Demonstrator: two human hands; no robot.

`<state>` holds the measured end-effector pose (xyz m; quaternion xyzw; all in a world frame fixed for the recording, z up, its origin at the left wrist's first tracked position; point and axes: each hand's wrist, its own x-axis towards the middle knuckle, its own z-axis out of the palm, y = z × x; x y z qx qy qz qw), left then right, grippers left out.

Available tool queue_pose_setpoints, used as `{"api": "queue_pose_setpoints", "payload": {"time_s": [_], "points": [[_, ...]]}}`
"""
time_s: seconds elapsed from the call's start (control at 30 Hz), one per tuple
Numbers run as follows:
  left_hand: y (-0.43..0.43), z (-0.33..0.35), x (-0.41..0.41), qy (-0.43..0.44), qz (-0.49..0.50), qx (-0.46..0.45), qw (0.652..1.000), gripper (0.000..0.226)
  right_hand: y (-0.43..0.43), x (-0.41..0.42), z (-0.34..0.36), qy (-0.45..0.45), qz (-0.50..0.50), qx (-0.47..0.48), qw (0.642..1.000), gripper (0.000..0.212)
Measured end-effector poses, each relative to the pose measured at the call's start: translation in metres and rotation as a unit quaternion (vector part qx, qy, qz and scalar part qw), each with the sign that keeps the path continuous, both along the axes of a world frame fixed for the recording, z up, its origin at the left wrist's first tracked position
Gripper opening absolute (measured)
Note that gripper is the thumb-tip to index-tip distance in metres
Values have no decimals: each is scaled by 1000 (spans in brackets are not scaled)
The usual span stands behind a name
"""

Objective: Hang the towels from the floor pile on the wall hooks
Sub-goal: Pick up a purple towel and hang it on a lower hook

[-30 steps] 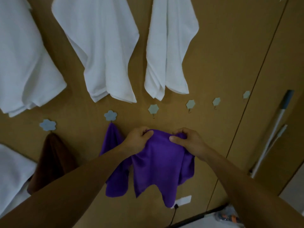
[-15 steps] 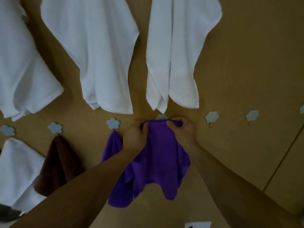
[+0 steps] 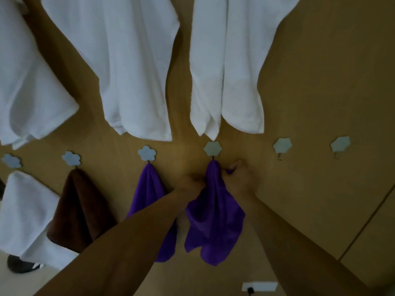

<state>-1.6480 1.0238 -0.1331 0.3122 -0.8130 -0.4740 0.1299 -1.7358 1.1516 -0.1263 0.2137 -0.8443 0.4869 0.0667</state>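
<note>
A purple towel (image 3: 215,218) hangs by its top from a grey flower-shaped wall hook (image 3: 212,148) and droops in folds. My left hand (image 3: 190,186) grips the towel's left edge just below the hook. My right hand (image 3: 239,178) pinches a fold of the same towel at its upper right. A second purple towel (image 3: 148,191) hangs from the neighbouring hook (image 3: 147,153) to the left, partly behind my left forearm.
Two bare hooks (image 3: 282,146) (image 3: 340,144) lie to the right. A brown towel (image 3: 79,210) and a white towel (image 3: 25,210) hang on the lower row at left. Large white towels (image 3: 128,71) hang above. A wall socket (image 3: 259,286) sits low down.
The purple towel went from being held spread out between both hands to hanging bunched from the hook. Both hands dropped to just below the hook. The view moved closer to the wall.
</note>
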Motion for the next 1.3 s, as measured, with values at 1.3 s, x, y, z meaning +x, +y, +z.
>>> {"api": "queue_pose_setpoints", "payload": {"time_s": [1.3], "points": [[24, -95, 27, -51, -49, -91, 993, 32, 36, 46, -86, -119, 115, 156, 974, 51]]}}
